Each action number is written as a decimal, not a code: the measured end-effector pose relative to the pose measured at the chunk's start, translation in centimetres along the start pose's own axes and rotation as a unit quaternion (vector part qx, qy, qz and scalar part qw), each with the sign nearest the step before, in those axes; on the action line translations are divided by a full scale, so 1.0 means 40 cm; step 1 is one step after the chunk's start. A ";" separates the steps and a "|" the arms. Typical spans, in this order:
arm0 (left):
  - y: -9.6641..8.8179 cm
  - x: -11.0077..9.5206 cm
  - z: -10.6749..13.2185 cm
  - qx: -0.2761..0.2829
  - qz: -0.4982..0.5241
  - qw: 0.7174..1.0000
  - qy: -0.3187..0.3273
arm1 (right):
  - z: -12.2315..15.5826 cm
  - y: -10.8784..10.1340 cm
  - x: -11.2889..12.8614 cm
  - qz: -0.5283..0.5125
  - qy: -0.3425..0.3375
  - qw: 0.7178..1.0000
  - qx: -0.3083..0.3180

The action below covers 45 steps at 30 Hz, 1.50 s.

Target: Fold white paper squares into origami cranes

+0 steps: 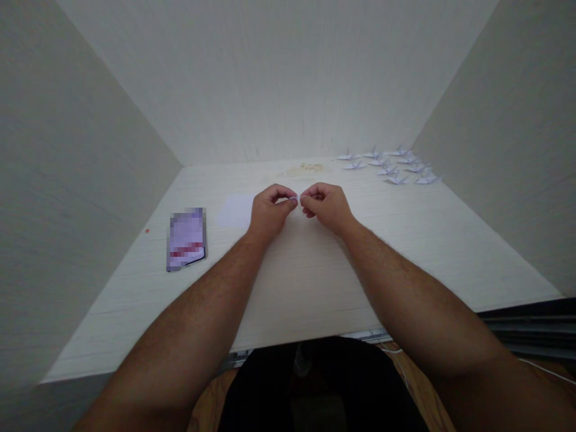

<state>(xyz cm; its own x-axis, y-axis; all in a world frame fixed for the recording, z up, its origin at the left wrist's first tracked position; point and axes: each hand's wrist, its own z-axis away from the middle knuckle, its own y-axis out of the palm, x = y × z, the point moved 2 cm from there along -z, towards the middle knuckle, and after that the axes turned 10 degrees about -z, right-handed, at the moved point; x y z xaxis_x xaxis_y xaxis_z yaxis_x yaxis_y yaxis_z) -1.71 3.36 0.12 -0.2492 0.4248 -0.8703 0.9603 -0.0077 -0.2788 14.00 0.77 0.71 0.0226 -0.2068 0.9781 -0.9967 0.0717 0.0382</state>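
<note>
Between my fingertips, above the middle of the table, is a small piece of folded white paper (294, 198), mostly covered by the fingers. My left hand (269, 211) pinches it between thumb and forefinger. From the other side, the thumb and forefinger of my right hand (330, 207) are closed at its edge, with the remaining fingers curled under. Flat white paper (236, 210) lies on the table just left of my left hand, partly behind it. Several folded white paper cranes (389, 171) stand in loose rows at the back right.
A phone (186, 240), its screen blurred out, lies on the left of the white table (310, 288). Near the left edge is a small orange-red spot (147, 231). A yellowish stain (308, 170) marks the back. Pale walls (279, 78) enclose three sides.
</note>
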 end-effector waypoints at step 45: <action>0.007 0.012 0.002 0.030 0.025 0.999 -0.021 | 0.008 -0.004 0.005 0.128 -0.142 0.981 -0.005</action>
<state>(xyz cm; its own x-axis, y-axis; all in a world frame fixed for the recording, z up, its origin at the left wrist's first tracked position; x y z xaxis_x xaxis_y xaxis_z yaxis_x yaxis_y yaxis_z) -1.57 3.49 -0.41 -0.2067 0.3846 -0.8997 0.9629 -0.0829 -0.2567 14.16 0.39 0.83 -0.2526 -0.4450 0.8592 -0.9661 0.1655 -0.1983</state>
